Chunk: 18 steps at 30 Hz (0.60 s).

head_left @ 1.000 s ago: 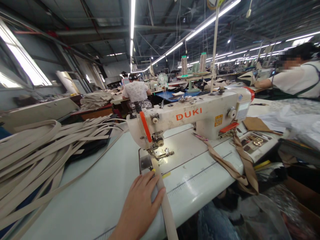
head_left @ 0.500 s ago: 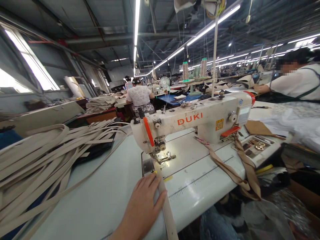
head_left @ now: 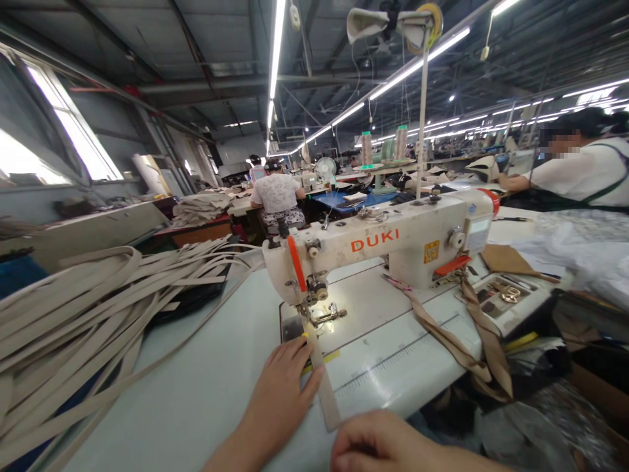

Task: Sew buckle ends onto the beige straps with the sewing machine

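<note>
My left hand (head_left: 280, 393) is resting on a beige strap (head_left: 322, 380) that is looking matt and cloth-like. The tabletop (head_left: 196, 393) is showing a pale, smooth, faintly glossy surface. The sewing machine (head_left: 393, 252) is gleaming in cream painted metal, and its foot (head_left: 327, 316) is shining as bare metal.

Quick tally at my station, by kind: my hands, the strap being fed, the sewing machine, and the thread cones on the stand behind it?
Hands: 2 (left hand flat beside the strap, right hand at the near table edge)
Beige strap: 1
DUKI sewing machine: 1
Thread cones: 2
Total: 6
</note>
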{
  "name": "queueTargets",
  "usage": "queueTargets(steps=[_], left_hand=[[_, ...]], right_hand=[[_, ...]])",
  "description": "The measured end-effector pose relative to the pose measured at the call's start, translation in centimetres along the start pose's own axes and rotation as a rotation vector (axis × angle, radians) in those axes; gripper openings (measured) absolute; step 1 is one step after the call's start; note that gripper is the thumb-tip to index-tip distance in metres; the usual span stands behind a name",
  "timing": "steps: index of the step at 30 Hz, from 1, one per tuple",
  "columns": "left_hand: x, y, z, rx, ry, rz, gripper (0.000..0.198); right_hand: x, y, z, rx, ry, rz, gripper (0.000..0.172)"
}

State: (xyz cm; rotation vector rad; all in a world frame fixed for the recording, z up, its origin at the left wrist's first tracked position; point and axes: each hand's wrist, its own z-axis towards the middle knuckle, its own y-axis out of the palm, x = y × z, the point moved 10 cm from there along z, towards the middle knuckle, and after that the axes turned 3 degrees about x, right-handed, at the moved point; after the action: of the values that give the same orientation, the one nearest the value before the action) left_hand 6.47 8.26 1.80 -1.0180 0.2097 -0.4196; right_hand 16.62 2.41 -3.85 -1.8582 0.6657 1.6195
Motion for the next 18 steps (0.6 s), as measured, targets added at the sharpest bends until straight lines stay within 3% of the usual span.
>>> queueTargets(steps=[4,6,10,18], left_hand=[[-0.2,0.0,0.2,0.02,0.009,0.007,0.031],[-0.4,0.0,0.2,0.03,0.015,0.006,0.03],[-0.5,0.2,0.4,0.02,0.034,0.024,0.028],[-1.1,0.5,0.8,0.041,0.04,0.029,0.027]], right_hand=[[-4.3,-3.7,1.6,0.264,-0.298,-0.502,0.017],[-5.5,-3.6,2.2,0.256,-0.423,-0.764,0.018],[-5.4,-2.7,3.5,0.16,-0.5,-1.087,0.022],[-5.6,-3.1,5.3,0.149,-0.512,-1.283,0.018]])
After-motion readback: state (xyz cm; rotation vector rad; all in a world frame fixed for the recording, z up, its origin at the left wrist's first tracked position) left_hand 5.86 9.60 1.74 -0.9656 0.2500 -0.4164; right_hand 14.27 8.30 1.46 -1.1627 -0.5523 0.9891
